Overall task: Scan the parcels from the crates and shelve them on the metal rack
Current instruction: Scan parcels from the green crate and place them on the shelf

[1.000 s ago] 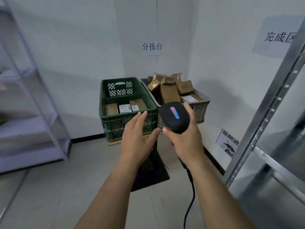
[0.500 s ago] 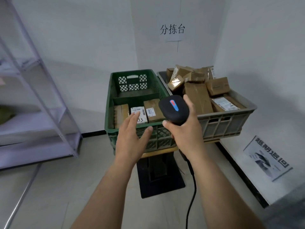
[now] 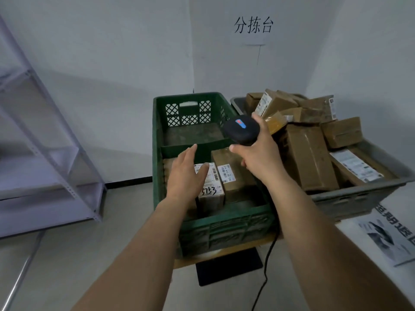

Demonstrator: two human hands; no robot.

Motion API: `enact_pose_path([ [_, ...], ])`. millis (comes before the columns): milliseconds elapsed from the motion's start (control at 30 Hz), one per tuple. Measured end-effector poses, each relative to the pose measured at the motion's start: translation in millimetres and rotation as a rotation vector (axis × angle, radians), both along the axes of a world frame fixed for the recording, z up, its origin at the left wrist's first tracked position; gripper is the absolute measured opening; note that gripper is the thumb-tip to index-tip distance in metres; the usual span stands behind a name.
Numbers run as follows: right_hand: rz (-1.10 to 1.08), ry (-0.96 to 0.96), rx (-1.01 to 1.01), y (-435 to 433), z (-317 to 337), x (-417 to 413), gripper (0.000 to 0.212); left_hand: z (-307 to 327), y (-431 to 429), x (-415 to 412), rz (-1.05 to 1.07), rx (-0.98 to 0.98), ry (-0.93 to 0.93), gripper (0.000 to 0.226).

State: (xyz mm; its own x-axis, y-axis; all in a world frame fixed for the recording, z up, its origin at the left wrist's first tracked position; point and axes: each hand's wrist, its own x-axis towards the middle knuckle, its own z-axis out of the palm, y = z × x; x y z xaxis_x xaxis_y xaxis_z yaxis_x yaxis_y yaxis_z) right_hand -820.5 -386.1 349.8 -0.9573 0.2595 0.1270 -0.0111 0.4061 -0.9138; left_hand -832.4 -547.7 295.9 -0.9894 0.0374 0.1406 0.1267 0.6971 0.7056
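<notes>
While right hand (image 3: 258,162) grips barcode scanner (image 3: 241,131) over green crate (image 3: 157,142), left hand (image 3: 185,176) hovers, fingers spread, above labelled parcel (image 3: 212,189); likely readying pickup.

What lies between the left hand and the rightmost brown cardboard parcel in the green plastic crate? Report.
Head view: a small white-labelled parcel with handwritten digits, between left hand and brown cardboard parcel.

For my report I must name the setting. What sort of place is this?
Probably a parcel sorting room in a small depot or warehouse. A green crate and a grey crate hold labelled parcels; the right hand holds a scanner; a metal rack stands at the left.
</notes>
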Motion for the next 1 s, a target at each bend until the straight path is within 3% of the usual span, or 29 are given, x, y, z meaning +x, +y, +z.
enact_pose_path([
  [367, 0.092, -0.301, 0.058, 0, -69, -93, 0.096, -52, 12, -64, -0.041, -0.211, -0.222, 0.065],
  [667, 0.187, -0.505, -0.040, -1, -123, -115, 0.091, -76, 23, -77, -0.007, -0.217, -0.405, 0.064],
  [833, 0.228, -0.514, -0.072, 1, -119, -117, 0.084, -72, 27, -81, 0.085, -0.023, -0.442, 0.064],
  [1000, 0.178, -0.356, -0.124, 14, -88, -119, 0.096, -50, 32, -89, 0.140, 0.138, -0.243, 0.060],
])
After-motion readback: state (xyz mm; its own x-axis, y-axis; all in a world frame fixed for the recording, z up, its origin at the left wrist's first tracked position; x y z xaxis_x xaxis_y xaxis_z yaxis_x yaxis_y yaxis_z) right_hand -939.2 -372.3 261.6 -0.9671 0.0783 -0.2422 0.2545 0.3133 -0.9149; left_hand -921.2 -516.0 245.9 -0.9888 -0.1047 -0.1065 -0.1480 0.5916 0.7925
